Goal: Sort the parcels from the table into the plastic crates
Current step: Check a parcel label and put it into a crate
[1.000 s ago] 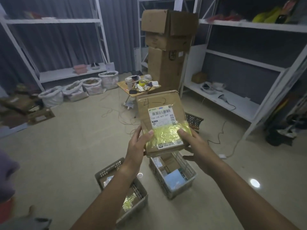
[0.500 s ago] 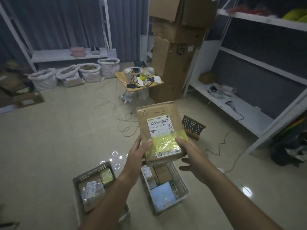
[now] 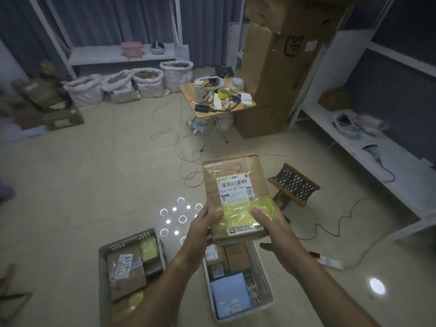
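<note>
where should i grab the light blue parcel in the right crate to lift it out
Take the light blue parcel by its left and right edges, coming straight down. It lies flat, face up, at the near end of the right crate, so only its top is open.

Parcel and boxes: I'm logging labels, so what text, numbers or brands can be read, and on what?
"4—2": handwritten on top of the parcel, held by left hand and right hand.
"EMS": on the parcel's shipping label.
"15H 159 A03 200", roughly: under the label's barcode.
"SF": on the tall carton.
Handwriting on a box in the right crate: unclear.
Other label print: too small.
</note>
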